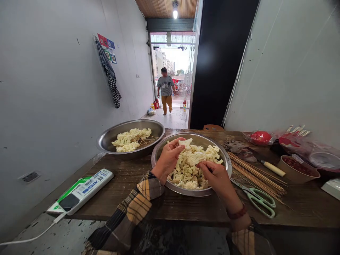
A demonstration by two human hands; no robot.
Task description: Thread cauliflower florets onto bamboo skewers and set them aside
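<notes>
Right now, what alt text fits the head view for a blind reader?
The left hand holds a floret and the right hand touches cauliflower in a steel bowl on a table. Skewers and scissors lie to its right.

The scene is seen from one head-worn camera, aimed forward and down. The worktop (186, 207) is viewed closely, with a doorway (172, 78) straight ahead beyond it.

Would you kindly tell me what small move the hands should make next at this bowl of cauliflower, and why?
Probably the right hand should reach for one of the bamboo skewers lying just right of the bowl. The left hand already holds a floret, no skewer shows in either hand, and the far bowl holds skewered cauliflower.
</notes>
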